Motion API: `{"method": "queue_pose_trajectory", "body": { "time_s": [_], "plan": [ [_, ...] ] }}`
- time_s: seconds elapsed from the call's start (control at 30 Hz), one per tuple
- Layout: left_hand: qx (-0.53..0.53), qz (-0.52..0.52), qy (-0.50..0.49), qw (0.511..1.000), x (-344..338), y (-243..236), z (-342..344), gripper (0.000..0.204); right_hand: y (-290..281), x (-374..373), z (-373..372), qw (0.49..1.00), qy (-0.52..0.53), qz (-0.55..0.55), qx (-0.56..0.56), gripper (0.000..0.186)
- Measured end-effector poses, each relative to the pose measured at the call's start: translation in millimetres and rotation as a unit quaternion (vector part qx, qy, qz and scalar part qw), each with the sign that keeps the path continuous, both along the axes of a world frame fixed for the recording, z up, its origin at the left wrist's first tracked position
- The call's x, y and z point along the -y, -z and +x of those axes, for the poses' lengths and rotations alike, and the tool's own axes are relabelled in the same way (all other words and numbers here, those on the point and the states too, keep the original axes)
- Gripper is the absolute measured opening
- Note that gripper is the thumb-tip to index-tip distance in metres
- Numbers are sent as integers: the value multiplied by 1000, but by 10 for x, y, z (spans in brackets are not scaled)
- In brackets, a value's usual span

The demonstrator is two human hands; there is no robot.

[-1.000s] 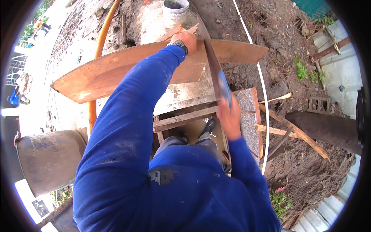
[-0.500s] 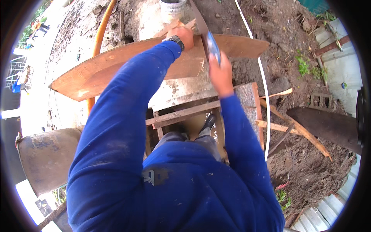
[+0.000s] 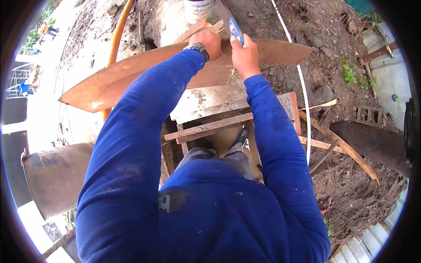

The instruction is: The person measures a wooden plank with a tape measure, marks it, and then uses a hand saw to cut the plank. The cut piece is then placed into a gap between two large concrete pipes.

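A long brown wooden board (image 3: 285, 53) lies crosswise over the pale concrete ahead of me. My left hand (image 3: 208, 44), a watch at its wrist, is closed on the board's far edge, beside some split wood pieces (image 3: 194, 30). Just right of it my right hand (image 3: 244, 56) grips the blue handle (image 3: 235, 30) of a handsaw, whose dark blade (image 3: 224, 14) points away from me along a cut in the board. The blade's lower part is hidden.
A white bucket (image 3: 198, 8), orange hose (image 3: 119, 30), white pipe (image 3: 308, 140) and rusty drum (image 3: 57, 177) surround me. Below, a timber crosspiece (image 3: 210, 128) spans a muddy pit around my boots. Broken planks (image 3: 351, 153), a block (image 3: 367, 115) and metal sheeting are right; people (image 3: 47, 30) are far left.
My right hand and the saw have moved away from me, up beside my left hand. My left hand stays on the board, and the view has shifted slightly.
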State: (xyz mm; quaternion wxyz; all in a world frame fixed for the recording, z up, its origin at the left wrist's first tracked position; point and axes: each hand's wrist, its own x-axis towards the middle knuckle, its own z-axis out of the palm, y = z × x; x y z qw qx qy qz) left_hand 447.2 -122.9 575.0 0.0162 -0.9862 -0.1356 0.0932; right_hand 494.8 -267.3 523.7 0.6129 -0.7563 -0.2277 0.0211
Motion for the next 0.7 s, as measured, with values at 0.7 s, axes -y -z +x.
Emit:
{"method": "queue_pose_trajectory", "body": {
  "time_s": [0.7],
  "plan": [
    [-16,20,-9,1000,-81,-7,72,35,12,369,-390,999,-22,-7,-40,33]
  ]
}}
